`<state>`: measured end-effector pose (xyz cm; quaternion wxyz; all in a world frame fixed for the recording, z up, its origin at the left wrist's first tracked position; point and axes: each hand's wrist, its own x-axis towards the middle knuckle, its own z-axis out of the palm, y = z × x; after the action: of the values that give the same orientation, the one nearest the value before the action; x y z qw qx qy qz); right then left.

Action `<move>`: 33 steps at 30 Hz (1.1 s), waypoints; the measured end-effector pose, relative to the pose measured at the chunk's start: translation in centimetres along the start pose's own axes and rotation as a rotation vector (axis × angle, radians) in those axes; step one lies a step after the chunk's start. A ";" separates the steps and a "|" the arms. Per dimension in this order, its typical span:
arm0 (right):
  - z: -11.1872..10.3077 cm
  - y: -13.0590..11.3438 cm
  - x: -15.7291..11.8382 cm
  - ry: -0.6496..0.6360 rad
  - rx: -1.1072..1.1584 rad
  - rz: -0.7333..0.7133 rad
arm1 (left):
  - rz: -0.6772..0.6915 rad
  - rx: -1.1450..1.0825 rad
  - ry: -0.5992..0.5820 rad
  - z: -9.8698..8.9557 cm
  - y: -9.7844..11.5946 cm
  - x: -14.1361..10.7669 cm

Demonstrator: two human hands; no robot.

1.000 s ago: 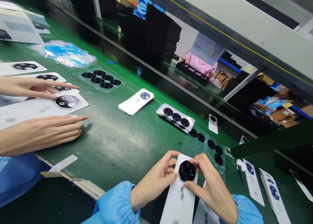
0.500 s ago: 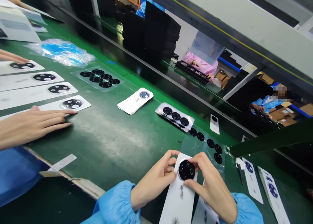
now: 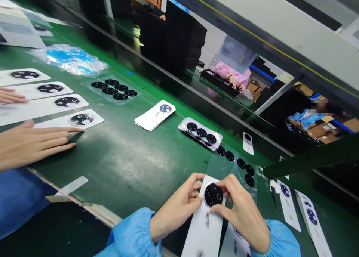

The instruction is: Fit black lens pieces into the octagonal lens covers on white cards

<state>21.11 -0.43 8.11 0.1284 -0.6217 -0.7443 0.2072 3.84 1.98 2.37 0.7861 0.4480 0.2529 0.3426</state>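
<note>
Near the front edge of the table, my left hand [image 3: 179,206] grips the left edge of a white phone-shaped card [image 3: 202,232] printed with dark characters. At the card's upper end, my right hand [image 3: 239,212] has thumb and fingers closed around the rim of a round black camera-lens sticker [image 3: 213,194]. The sticker lies over a silvery ring on the card, its right edge partly covered by my fingers. A second white card [image 3: 234,244] lies under my right hand, mostly hidden. Just beyond, a clear sheet [image 3: 228,171] carries several black stickers.
A co-worker's hand [image 3: 36,145] lies flat by several white cards [image 3: 64,107] at left. A sticker sheet [image 3: 97,94], a small card stack [image 3: 154,117] and a sticker bundle [image 3: 200,133] sit mid-table. Cards [image 3: 315,227] and a green post [image 3: 314,158] stand right.
My hands, the card and the sticker look almost unmoved. The co-worker's hands at left have shifted slightly, and the small cards on the far strip have moved a little rightward.
</note>
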 end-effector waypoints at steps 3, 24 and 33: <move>0.1 -0.2 -0.2 0.002 -0.008 0.001 | -0.003 0.011 0.008 0.0 -0.2 0.0; 0.8 0.6 -1.6 0.229 -0.181 -0.442 | 0.029 0.062 0.053 -0.1 -0.9 0.4; -0.2 0.9 -1.1 0.077 0.022 -0.152 | 0.007 0.040 0.043 -0.1 -0.8 0.2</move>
<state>22.18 -1.33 7.96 0.1789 -0.5695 -0.7816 0.1810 4.16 1.92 1.62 0.7701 0.4573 0.2750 0.3497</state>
